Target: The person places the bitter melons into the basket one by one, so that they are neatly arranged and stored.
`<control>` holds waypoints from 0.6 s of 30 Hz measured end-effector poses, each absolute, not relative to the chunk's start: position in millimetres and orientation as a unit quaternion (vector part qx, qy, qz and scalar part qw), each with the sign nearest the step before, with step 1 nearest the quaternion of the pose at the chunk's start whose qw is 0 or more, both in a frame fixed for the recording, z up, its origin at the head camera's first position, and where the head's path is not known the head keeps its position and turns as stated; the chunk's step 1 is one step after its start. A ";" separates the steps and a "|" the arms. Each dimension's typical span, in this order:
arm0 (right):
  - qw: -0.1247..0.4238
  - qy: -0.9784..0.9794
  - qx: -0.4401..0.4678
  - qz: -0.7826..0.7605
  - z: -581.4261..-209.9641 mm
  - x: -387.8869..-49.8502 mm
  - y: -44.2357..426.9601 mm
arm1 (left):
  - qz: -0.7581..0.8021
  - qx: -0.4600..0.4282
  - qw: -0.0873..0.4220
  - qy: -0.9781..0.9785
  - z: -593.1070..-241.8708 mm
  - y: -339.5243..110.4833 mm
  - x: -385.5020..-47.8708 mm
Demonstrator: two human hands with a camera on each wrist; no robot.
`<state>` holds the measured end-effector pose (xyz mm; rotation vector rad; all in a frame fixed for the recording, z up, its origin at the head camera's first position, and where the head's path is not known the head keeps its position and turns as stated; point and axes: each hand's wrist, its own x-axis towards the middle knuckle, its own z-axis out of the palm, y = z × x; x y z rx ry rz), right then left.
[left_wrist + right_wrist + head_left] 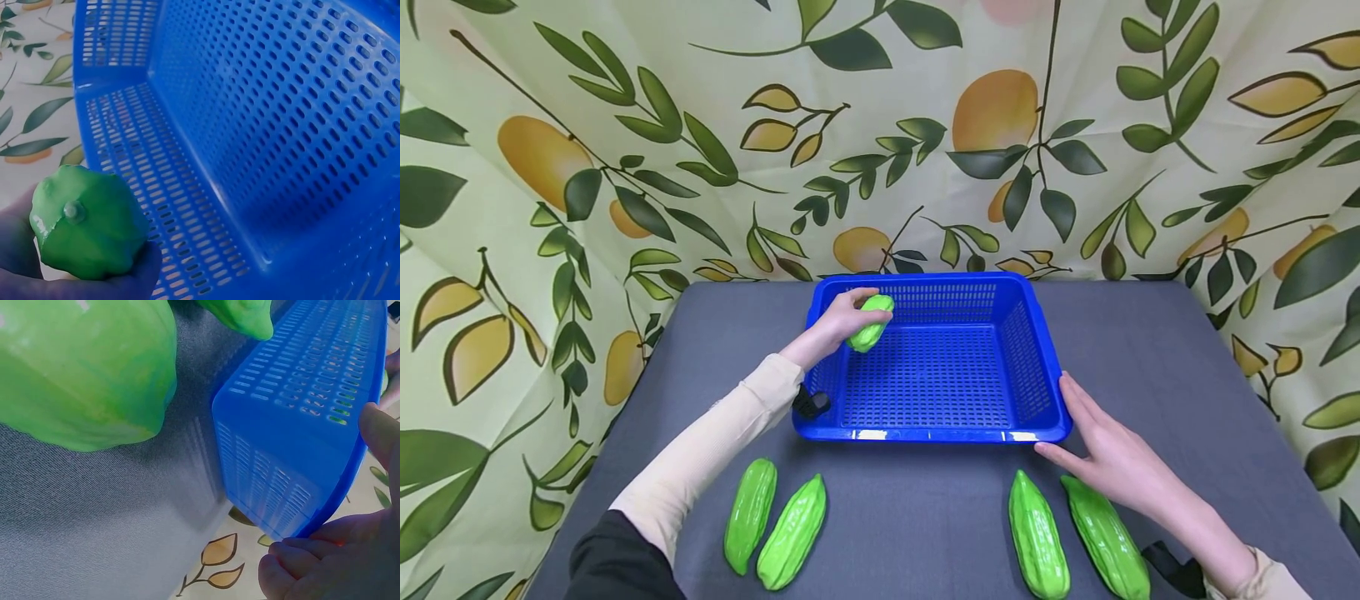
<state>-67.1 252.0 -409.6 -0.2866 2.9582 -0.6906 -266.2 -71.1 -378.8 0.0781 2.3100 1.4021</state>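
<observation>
My left hand (850,317) grips a light green, ridged bitter melon (871,325) over the left part of a blue plastic basket (928,435). In the left wrist view, the stubby end of that bitter melon (87,219) points at the camera, with fingers around its sides. My right hand (1116,454) holds the basket's near right corner, thumb on the front rim and fingers along the right side. The right wrist view shows the thumb (378,428) against the rim and fingertips (290,559) at its side.
Two bitter melons, one darker (750,517) and one lighter (792,533), lie in front left of the basket. Another pair, inner (1037,536) and outer (1105,537), lies front right, near my right wrist. The grey table (910,517) ends at a leaf-patterned cloth (880,167).
</observation>
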 end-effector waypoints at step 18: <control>0.039 0.968 -0.094 -0.229 -411.8 -66.6 251.9 | 0.466 -0.052 0.240 0.850 -395.5 -66.6 -267.8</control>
